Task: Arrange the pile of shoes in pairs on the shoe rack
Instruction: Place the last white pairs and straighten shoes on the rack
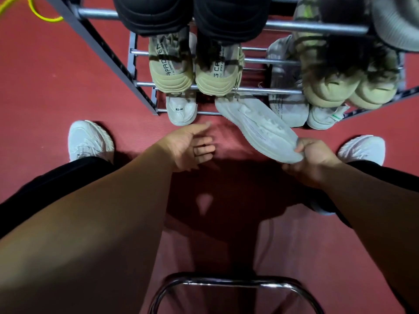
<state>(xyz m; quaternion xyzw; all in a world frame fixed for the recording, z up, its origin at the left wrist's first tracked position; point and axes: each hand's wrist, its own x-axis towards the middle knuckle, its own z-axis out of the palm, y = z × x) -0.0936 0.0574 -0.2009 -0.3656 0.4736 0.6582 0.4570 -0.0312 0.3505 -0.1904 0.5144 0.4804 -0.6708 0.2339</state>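
Shoes for pairing, seen from above by a seated person. Nearest the camera, a curved chrome tube (235, 284) crosses the bottom edge, above a red floor (45, 87). Two bare forearms reach forward. The right hand (317, 162) has its grip closed on the heel end of a white sneaker (256, 125), thumb on top and fingers beneath; the sneaker lies tilted with its pale ridged sole turned up, its toe pointing at the lowest rail of the shoe rack (145, 87). The left hand (190, 146) is empty, its grip open, palm turned inward and fingers loosely spread, apart from the sneaker. The person's own white shoes (90, 139) stand on the floor to either side of the hands, below black trouser legs.

Beyond the hands, the lowest tier holds a white shoe (181, 109) at the left, heel outward, a grey-white shoe (288, 103) to the right of the held sneaker's toe, and a white shoe with a green tab (324, 117) at the far right. The middle tier carries a pair of beige shoes (192, 73) with printed heel straps at the left, and another beige pair (347, 87) at the right. On the top tier rests a pair of black shoes (192, 14). A yellow cord (38, 12) lies on the floor at the far left.
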